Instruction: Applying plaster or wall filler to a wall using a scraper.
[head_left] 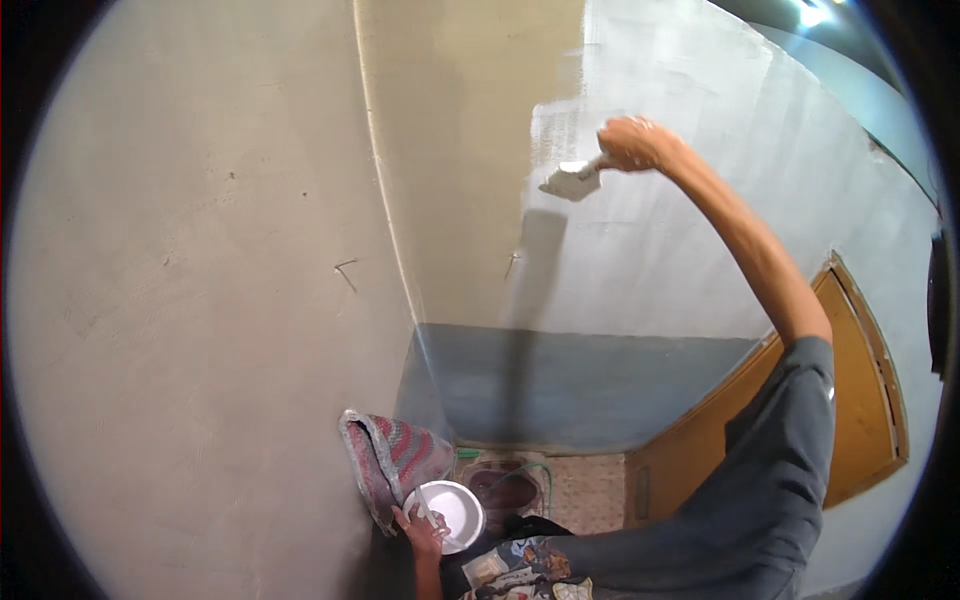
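Note:
My right hand [632, 143], speckled with white, is raised at the upper right and closed round the handle of a wide paintbrush [572, 181]. The brush points left, close to the border between white paint [680, 240] and the beige wall [460, 150]; whether its bristles touch the wall I cannot tell. Low down, my left hand [422, 532] grips the rim of a white bucket [478, 510] with white paint inside. A thin pale strip, perhaps the bucket's handle, lies by those fingers.
A striped red and grey cloth [405, 452] hangs against the left wall [220, 330]. Below are a maroon floor basin [505, 488] and a green hose [545, 470]. An orange-brown door [860, 400] stands at the right. Small hooks [345, 270] stick out of the walls.

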